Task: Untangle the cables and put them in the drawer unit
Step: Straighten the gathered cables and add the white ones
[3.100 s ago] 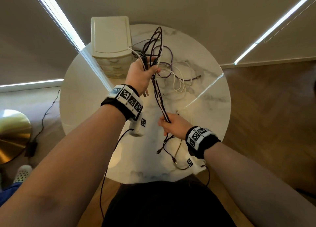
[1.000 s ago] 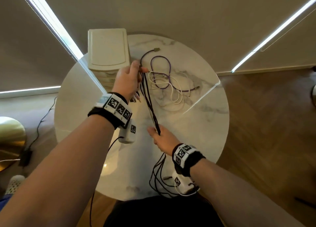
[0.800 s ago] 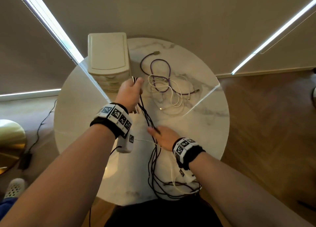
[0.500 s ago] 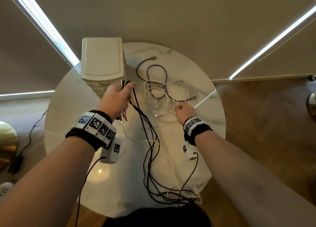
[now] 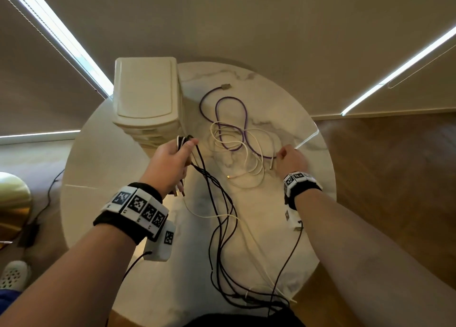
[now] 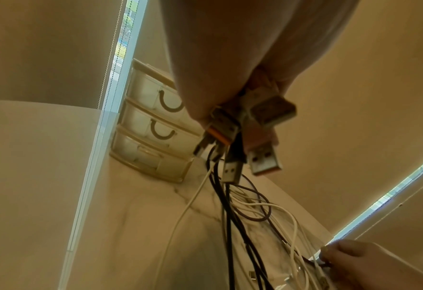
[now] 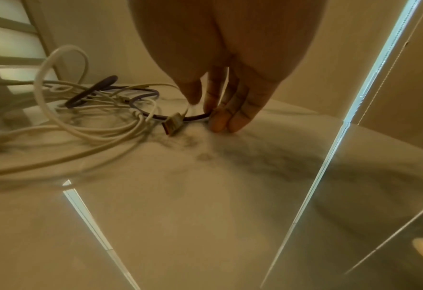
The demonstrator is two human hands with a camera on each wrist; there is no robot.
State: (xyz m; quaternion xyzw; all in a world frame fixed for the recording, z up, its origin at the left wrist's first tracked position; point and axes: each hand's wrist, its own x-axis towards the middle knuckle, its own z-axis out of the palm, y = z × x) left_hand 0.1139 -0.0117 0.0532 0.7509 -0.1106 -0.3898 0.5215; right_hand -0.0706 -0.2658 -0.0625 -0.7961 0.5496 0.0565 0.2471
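Gripping the dark cable bundle point(image 5: 217, 218) by its plug ends, my left hand point(image 5: 170, 164) held it up near the drawer unit point(image 5: 148, 99) so the strands hung straight, probably for sorting. My right hand point(image 5: 292, 160) pinched the purple cable point(image 5: 243, 112) near its plug on the table point(image 5: 103, 154). Left wrist view showed USB plugs point(image 6: 262, 153) and closed drawers; right wrist view showed fingertips point(image 7: 220, 123) on the cord beside the white cables point(image 7: 64, 125).

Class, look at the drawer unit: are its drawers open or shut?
Shut. In the left wrist view all three fronts of the drawer unit sit flush; none is pulled out.
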